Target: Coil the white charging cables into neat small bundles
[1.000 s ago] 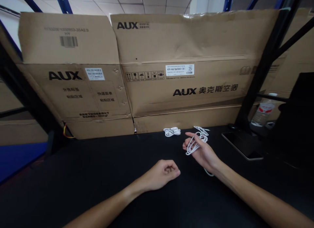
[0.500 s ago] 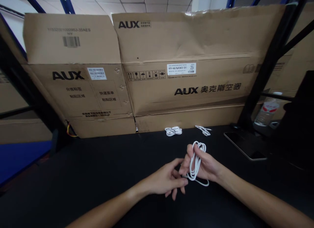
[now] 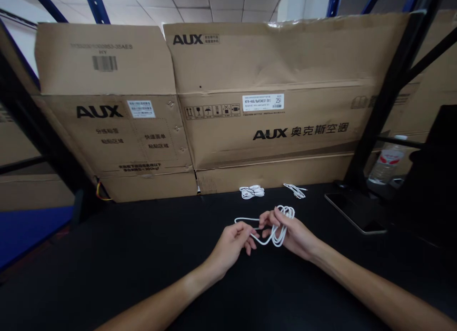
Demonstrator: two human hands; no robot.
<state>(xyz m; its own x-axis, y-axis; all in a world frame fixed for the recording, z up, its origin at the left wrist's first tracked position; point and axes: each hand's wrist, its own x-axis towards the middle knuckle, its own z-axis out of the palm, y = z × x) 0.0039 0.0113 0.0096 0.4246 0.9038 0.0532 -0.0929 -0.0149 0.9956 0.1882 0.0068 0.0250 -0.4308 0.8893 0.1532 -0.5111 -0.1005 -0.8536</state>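
My right hand point(image 3: 296, 234) is closed around a coiled white cable point(image 3: 279, 226), held just above the black table point(image 3: 143, 264). My left hand point(image 3: 233, 243) pinches a loose strand of the same cable and holds it out to the left, so a loop stretches between both hands. Two more white cable bundles lie near the cardboard: a tied one point(image 3: 252, 191) and a looser one point(image 3: 294, 190), both beyond my hands.
Large brown AUX cardboard boxes point(image 3: 267, 107) stand along the table's far edge. A black metal post point(image 3: 385, 98) rises at the right, with a phone point(image 3: 353, 212) lying flat by its foot and a plastic water bottle point(image 3: 383, 164) behind it.
My right hand brought the coiled cable back toward me from near the far bundles. My left hand opened from a fist, met it, then drew a strand out to the left.
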